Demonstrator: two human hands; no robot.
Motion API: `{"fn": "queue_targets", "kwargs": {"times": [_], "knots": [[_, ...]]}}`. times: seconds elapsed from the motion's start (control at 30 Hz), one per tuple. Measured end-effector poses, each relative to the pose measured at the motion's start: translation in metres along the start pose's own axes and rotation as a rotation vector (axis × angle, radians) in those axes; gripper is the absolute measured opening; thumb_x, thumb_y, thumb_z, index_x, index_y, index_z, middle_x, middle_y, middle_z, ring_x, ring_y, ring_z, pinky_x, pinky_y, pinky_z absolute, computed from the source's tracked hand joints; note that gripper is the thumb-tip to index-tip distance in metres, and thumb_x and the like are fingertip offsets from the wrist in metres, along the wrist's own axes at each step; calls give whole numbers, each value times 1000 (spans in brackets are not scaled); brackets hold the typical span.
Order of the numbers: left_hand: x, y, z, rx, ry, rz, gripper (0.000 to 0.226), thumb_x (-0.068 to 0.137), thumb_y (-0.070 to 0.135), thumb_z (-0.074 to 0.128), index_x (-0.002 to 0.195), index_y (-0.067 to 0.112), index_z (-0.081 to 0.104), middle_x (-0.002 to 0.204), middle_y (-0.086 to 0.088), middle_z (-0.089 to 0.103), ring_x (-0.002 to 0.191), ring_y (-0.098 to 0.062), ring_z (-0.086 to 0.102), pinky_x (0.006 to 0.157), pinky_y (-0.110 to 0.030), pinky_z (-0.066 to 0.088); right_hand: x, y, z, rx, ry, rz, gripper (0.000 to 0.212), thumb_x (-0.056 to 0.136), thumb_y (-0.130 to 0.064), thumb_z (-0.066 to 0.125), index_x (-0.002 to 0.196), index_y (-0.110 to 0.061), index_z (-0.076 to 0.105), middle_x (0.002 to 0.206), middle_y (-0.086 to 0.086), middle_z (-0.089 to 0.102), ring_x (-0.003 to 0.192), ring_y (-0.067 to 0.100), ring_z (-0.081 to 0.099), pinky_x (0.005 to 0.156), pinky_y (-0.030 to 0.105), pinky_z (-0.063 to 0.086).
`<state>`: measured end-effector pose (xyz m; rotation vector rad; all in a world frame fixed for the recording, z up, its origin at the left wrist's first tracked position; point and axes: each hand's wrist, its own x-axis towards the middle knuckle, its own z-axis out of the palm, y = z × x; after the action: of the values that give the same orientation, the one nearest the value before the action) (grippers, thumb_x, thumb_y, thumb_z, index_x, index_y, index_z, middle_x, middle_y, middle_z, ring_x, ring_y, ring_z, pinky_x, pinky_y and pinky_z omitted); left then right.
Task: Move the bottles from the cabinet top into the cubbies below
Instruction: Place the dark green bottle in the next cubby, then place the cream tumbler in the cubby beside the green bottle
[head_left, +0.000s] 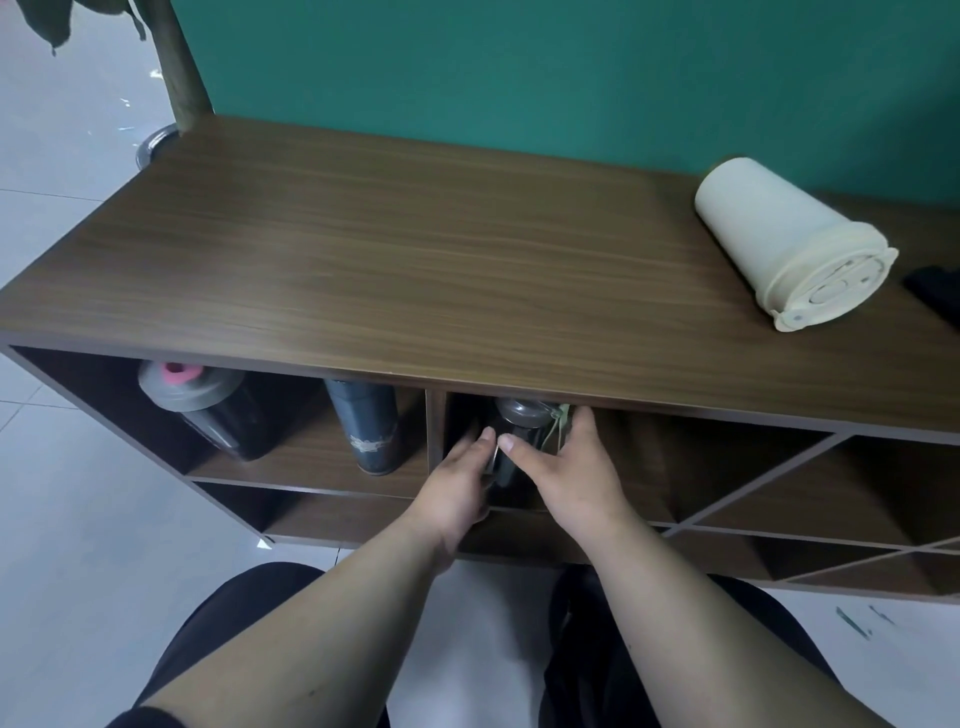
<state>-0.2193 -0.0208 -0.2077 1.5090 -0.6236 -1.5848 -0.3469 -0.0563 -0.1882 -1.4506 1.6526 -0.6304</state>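
Note:
A dark bottle with a grey lid (522, 415) stands in the middle cubby just right of the divider. My left hand (460, 480) and my right hand (574, 470) wrap around it from both sides; its lower body is hidden behind my fingers. In the left cubby stand a black shaker with a grey lid and pink cap (200, 405) and a dark blue flask (366, 423). On the wooden cabinet top (363, 234) at the right stands a cream tumbler (784, 239) with its lid toward me.
A green wall backs the cabinet. A black object (937, 291) shows at the right edge of the top. Diagonal cubbies (831, 499) fill the cabinet's right part. A plant trunk (179, 62) rises at the back left over white floor tiles. My dark-trousered knees are below.

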Motion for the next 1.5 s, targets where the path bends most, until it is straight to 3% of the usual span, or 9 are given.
{"fn": "queue_targets", "kwargs": {"times": [0.17,0.3,0.4,0.5,0.63,0.83,1.13,1.3,1.5], "knots": [[-8,-7,-2,86,-12,-107,56,100,54,42,150,30,40,147,1,52,119,-22,58,100,-43,43,-29,-3,-20,-115,-54,82,87,79,-35,70,154,-23,28,150,1,51,136,23,51,106,34,40],[-24,-13,4,79,-109,-115,36,101,41,48,128,19,60,125,-3,66,91,-12,63,71,-27,45,-67,-11,-58,-96,48,-53,31,90,-21,63,117,-36,67,116,-17,72,112,3,65,95,26,47],[-31,-17,8,109,-172,-69,31,98,42,53,118,24,68,117,0,72,104,-16,65,80,-31,47,-83,-30,-94,76,298,-166,25,90,-12,66,93,-35,74,89,-23,75,86,-7,67,82,16,48],[-38,-15,12,103,-224,-18,29,100,40,49,121,30,66,123,5,69,116,-15,62,88,-31,48,-73,-45,-132,71,581,-275,21,88,-17,69,97,-36,70,99,-15,72,95,7,67,86,24,51],[-39,-12,13,105,-255,50,28,101,39,47,122,32,65,126,3,70,116,-16,65,94,-34,49,-26,-58,-176,-157,713,-198,81,78,-43,76,148,-25,37,151,-1,40,143,23,35,116,47,34],[-32,-13,14,88,-293,72,43,87,53,55,121,29,66,119,1,75,113,-21,68,102,-42,49,45,-72,-191,-115,574,35,124,69,-57,80,159,-21,2,161,11,31,143,34,38,109,45,35],[-26,-15,18,92,-350,136,66,66,62,60,120,25,69,115,-2,77,110,-22,70,99,-41,49,-30,-64,-195,89,650,-253,93,68,-32,86,144,-29,34,127,-12,51,111,9,53,76,14,38],[-26,-8,31,17,-270,141,57,82,51,50,124,16,66,117,-10,76,112,-29,69,104,-50,47,-136,-60,-200,133,562,-437,91,48,-45,81,129,-56,41,124,-40,51,114,-14,52,87,9,44],[-38,-23,53,51,-205,47,46,102,44,41,124,11,64,118,-13,74,112,-33,67,105,-52,45,-178,-29,-194,35,391,-381,98,38,-52,78,131,-54,49,122,-44,55,111,-20,53,82,0,43]]}}
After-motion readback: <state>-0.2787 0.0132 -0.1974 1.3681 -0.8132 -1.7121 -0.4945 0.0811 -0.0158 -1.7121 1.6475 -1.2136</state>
